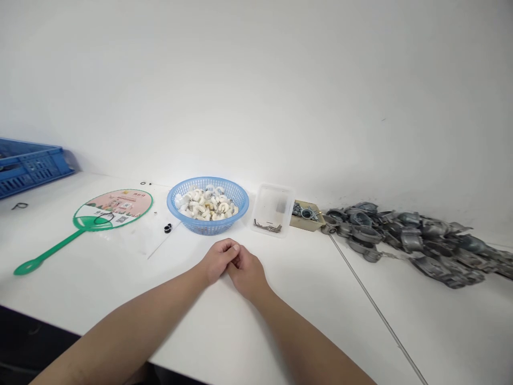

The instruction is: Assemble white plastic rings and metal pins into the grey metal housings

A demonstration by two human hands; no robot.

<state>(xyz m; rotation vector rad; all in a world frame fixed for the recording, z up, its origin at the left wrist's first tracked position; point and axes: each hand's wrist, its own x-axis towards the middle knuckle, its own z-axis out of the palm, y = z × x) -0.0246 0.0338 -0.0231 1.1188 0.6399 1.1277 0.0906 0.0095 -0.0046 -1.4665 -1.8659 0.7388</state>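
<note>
My left hand (218, 260) and my right hand (246, 272) rest together on the white table (320, 299), their fingers curled and touching each other. Neither holds anything. Just beyond them stands a blue plastic mesh basket (208, 227), filled with white curved parts (206, 204) that carry small metal bits. To its right is a clear plastic box (273, 206) with several thin metal pins (267, 226) inside. A small black ring stack (168, 228) lies left of the basket.
A green hand fan (114, 209) lies at left, with a blue plastic crate (30, 166) behind it. At right, a shallow cardboard tray (305, 216) adjoins a large pile of grey cast metal parts (404, 240). A thin metal rod (372, 305) lies on the table.
</note>
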